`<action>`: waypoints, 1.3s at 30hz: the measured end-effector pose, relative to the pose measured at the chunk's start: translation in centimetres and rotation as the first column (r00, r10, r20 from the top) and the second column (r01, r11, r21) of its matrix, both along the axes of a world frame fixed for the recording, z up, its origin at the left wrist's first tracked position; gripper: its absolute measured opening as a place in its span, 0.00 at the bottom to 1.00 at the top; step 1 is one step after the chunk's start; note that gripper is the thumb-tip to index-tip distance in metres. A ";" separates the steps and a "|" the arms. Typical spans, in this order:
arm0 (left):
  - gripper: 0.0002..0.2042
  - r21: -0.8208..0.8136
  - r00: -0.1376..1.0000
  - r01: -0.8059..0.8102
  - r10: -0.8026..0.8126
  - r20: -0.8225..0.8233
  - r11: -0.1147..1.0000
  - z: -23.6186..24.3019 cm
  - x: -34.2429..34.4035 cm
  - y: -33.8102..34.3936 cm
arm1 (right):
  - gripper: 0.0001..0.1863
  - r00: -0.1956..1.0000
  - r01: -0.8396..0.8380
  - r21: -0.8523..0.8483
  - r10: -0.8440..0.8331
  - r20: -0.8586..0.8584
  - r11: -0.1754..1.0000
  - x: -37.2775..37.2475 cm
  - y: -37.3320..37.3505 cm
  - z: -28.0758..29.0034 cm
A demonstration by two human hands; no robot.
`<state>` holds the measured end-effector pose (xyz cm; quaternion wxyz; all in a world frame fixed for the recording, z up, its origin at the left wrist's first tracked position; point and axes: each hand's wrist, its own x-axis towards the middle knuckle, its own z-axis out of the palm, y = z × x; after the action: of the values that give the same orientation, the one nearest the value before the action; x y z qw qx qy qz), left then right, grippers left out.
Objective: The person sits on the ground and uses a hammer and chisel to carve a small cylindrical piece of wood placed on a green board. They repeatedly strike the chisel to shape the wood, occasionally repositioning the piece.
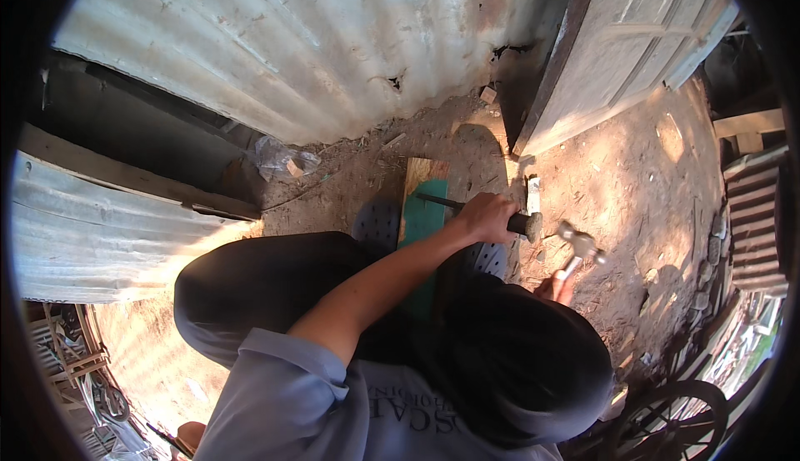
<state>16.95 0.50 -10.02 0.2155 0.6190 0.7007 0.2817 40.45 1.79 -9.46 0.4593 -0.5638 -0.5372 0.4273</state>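
Note:
My left hand (pixel 492 216) is closed around the dark handle of a chisel (pixel 523 226). The thin blade points left, and its tip lies over a green piece (pixel 427 211) on a wooden board (pixel 425 167); whether it touches is hard to tell. To the right of the chisel's butt end, my right hand (pixel 557 287) grips a hammer (pixel 582 244) by its pale handle, the metal head raised and apart from the chisel. The lower part of the board runs down between my legs and is partly hidden by my left forearm.
Corrugated metal sheeting (pixel 325 53) rises ahead, with a wooden door (pixel 617 53) at its right. Dirt ground (pixel 642 178) spreads around me. A crumpled clear plastic bag (pixel 279 157) lies at the left. A spoked wheel (pixel 667 423) stands at the lower right.

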 end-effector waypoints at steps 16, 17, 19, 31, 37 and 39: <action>0.21 -0.104 0.999 0.032 -0.029 0.028 0.994 1.3 -0.5 -0.2 | 0.14 0.992 -0.092 -0.123 0.081 -0.096 0.988 1.0 0.3 5.0; 0.21 -0.095 0.999 0.037 -0.034 0.032 0.995 1.2 -0.6 -0.1 | 0.15 0.979 0.012 -0.196 -0.051 -0.196 0.980 -0.5 -0.2 6.5; 0.21 -0.076 0.998 0.048 -0.045 0.038 0.996 1.1 -0.6 0.0 | 0.16 1.000 -0.030 -0.075 0.031 0.005 0.997 -1.0 -0.5 5.0; 0.22 -0.214 0.987 0.155 -0.144 0.067 0.964 1.2 -1.2 -0.3 | 0.16 0.793 -0.529 -0.181 0.559 0.244 0.829 0.4 0.7 6.7; 0.23 -0.230 0.989 0.147 -0.135 0.065 0.962 1.2 -0.8 0.2 | 0.18 0.988 -0.126 -0.020 0.127 0.088 0.992 -0.5 -0.9 2.6; 0.23 -0.154 0.993 0.121 -0.116 0.036 0.981 0.5 -1.2 0.0 | 0.16 0.830 -0.475 -0.027 0.457 0.321 0.880 -0.2 -0.4 3.1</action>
<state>15.75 0.53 -9.51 0.2891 0.6371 0.6795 0.2209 40.27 1.40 -6.38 0.2638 -0.4645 -0.7363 0.4153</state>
